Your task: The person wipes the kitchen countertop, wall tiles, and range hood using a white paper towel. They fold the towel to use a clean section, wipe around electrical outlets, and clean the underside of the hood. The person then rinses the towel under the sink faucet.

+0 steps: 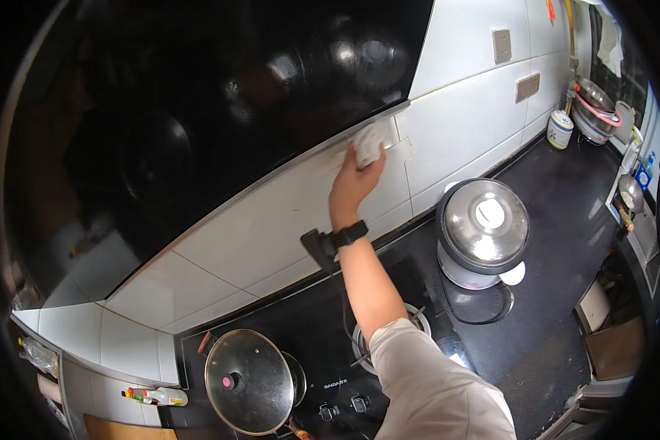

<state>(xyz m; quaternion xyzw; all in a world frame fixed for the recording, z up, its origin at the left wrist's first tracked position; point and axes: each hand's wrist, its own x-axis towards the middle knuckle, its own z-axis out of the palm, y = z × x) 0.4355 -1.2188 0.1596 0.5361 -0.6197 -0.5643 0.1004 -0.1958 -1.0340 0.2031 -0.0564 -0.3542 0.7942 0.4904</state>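
Note:
My right hand reaches up from the lower right and grips a crumpled white cloth. The cloth is against the white tiled wall, just under the lower edge of the glossy black range hood. A black strap with a small device circles my right wrist, and a cable hangs from it. Below the forearm lies a black gas hob, whose right burner is partly hidden by the arm. My left hand is out of view.
A wok with a glass lid sits on the left burner. A rice cooker with its cord stands on the black counter, right of the hob. Bottles stand at left. A jar and stacked basins occupy the far corner.

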